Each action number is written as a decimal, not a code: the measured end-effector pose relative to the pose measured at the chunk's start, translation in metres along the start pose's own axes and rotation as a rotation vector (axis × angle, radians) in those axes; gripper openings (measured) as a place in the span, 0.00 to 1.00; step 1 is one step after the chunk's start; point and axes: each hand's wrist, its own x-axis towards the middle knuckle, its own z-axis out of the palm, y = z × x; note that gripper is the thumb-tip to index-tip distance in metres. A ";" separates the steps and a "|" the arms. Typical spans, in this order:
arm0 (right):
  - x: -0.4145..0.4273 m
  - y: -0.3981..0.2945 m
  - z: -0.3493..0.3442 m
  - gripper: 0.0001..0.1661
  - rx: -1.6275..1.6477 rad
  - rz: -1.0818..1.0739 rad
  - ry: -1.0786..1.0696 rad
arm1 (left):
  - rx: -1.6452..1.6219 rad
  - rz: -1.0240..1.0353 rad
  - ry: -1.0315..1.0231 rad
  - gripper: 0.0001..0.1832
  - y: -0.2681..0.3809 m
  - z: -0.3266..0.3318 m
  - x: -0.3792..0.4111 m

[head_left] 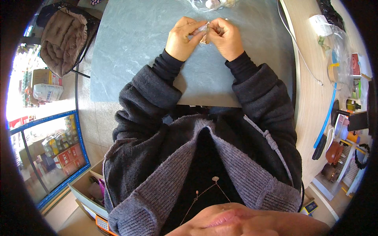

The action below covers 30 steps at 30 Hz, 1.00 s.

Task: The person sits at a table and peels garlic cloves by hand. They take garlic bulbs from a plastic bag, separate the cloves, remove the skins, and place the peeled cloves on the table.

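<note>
Over the far part of a grey stone-patterned table, my two hands meet at a small piece of garlic with papery whitish-purple skin. My left hand pinches it between thumb and forefinger. From the other side, the bent fingers and thumb of my right hand grip its edge. Some tan, dry skin shows below the fingertips; the fingers hide much of the piece. Beyond my hands, a clear plastic bag with whole garlic bulbs lies at the table's far edge.
A pale wooden counter runs along the right, bearing a white cable and a clear plastic bag. At left stand a brown cushioned seat, a glass display case and an open box.
</note>
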 end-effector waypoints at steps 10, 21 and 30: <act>0.002 0.009 -0.001 0.03 0.075 0.042 -0.011 | 0.269 0.119 -0.023 0.14 0.004 -0.002 0.000; 0.002 0.014 -0.002 0.05 -0.063 0.014 0.033 | 0.164 0.174 -0.005 0.11 -0.003 0.009 0.000; 0.004 0.010 -0.007 0.04 -0.021 0.041 0.069 | -0.831 -0.338 -0.075 0.14 -0.014 0.005 -0.004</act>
